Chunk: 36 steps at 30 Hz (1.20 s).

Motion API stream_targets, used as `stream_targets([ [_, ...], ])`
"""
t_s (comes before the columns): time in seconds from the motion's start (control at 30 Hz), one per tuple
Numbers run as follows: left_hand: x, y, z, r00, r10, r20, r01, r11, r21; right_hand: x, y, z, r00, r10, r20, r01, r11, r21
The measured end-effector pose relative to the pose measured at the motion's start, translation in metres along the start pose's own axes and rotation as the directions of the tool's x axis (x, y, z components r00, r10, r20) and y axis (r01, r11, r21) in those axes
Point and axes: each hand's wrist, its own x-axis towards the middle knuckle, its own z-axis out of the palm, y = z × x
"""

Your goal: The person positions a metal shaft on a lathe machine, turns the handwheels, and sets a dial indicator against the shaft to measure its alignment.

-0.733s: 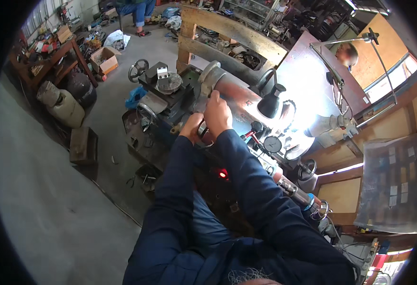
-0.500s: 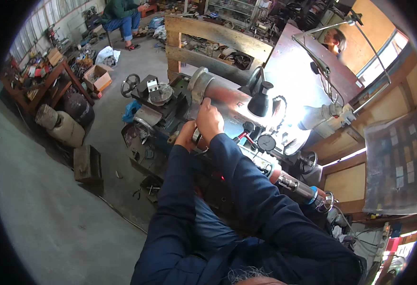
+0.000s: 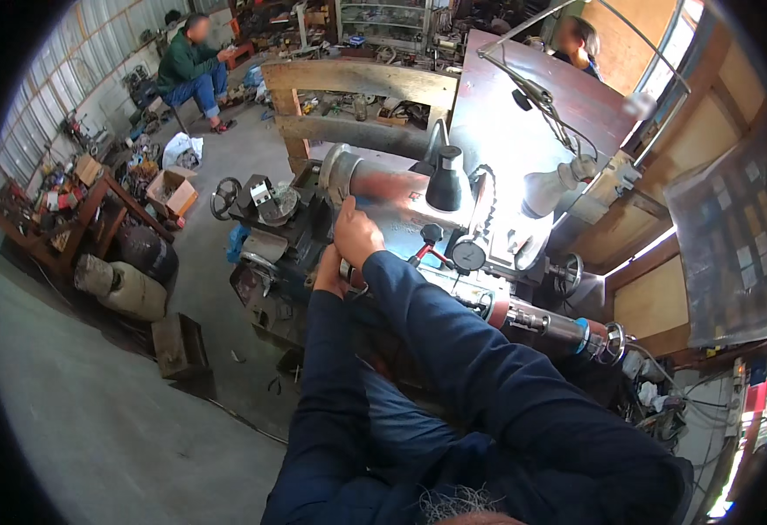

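Sitting curled at the machine (image 3: pixel 397 185), left hand (image 3: pixel 327 275) and right hand (image 3: pixel 357 238); cannot tell what the 2 grasp.

left hand (image 3: pixel 327 273) at round metal part (image 3: pixel 345 270) | right hand (image 3: pixel 358 234) adjacent

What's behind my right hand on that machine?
Beyond your right hand you can see a red-and-grey cylinder with a pale flange at its far end. Anything directly behind the hand is covered, and I can't tell what it holds.
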Motion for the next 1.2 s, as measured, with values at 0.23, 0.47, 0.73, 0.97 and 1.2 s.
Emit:
stream_targets([
  [0.23,0.024,-0.022,-0.030,0.929,0.240,0.280,-0.185,0.960,-0.211,-0.001,-0.001,-0.003,0.994,0.093,0.053,-0.093,0.996,-0.008],
  [0.47,0.009,-0.011,-0.016,0.968,0.063,0.242,-0.004,0.972,-0.236,0.008,0.002,0.005,0.986,0.149,0.071,-0.148,0.989,-0.019],
  [0.73,0.024,-0.011,-0.025,0.967,0.041,0.250,0.008,0.981,-0.193,0.012,0.000,0.009,0.966,0.247,0.075,-0.254,0.962,0.103],
  [0.97,0.015,-0.005,-0.020,0.956,0.012,0.294,0.046,0.981,-0.190,0.011,-0.004,0.002,0.954,0.290,0.076,-0.299,0.939,0.171],
  [1.2,0.019,-0.010,-0.029,0.974,0.206,0.089,-0.204,0.978,-0.036,0.005,0.004,0.018,0.995,-0.102,0.010,0.101,0.960,-0.259],
])
